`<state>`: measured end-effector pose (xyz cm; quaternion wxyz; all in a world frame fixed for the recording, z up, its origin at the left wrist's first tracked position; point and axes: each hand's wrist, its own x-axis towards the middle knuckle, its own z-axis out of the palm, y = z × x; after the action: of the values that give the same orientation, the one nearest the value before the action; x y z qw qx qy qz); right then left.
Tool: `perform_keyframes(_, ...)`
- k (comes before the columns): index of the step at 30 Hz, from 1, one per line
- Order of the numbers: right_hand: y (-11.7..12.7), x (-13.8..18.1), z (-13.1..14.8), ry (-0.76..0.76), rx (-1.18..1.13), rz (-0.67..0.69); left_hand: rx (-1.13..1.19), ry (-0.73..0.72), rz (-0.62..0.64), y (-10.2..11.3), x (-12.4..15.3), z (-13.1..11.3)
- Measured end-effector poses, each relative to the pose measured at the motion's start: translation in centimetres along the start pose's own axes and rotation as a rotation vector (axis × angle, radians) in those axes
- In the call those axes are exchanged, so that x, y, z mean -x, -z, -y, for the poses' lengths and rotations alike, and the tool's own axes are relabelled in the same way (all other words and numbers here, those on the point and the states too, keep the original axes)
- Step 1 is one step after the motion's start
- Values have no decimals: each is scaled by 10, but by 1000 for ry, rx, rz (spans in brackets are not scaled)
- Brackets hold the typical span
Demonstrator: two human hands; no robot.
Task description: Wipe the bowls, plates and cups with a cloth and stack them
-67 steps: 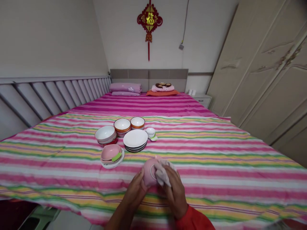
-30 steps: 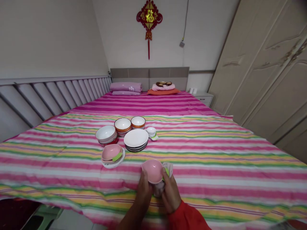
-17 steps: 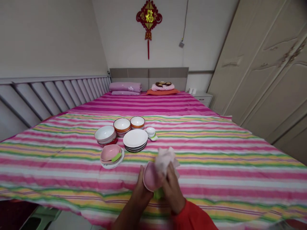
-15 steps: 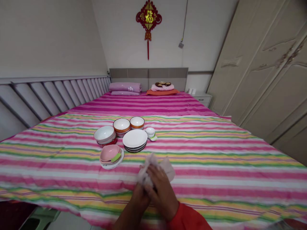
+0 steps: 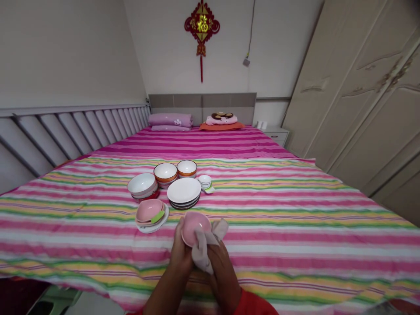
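Observation:
A small pink bowl (image 5: 193, 225) is tilted up in my left hand (image 5: 180, 249), whose fingers wrap round its left side. My right hand (image 5: 223, 267) is closed on a pale cloth (image 5: 201, 253), which hangs over the bowl's lower right rim. Just left of my hands, pink bowls (image 5: 150, 211) with a green piece sit stacked on a white plate (image 5: 164, 220). Beyond my hands stands a stack of plates (image 5: 183, 190), the top one white.
White-lined bowls (image 5: 142, 183) and orange-rimmed bowls (image 5: 166, 172) stand stacked behind. Small white dishes (image 5: 205, 180) sit right of the plates. All rest on a striped cloth (image 5: 295, 227) over the bed. A slatted rail (image 5: 72, 131) runs along the left; a wardrobe (image 5: 357, 96) stands right.
The cloth covered the thing between my hands; now the pink bowl shows. My left hand has come up on its left side, and my right hand with the cloth has drawn to the lower right.

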<state>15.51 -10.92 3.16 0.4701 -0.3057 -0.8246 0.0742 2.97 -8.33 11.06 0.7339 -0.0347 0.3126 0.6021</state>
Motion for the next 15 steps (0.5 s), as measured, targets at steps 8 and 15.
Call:
perform_keyframes(8,20,-10,-54,-299,87,-15,0,-344,5,-3,-4,-27)
perform_keyframes(15,53,-35,-30,-591,-169,-152,-102,-386,-85,-10,-11,-11)
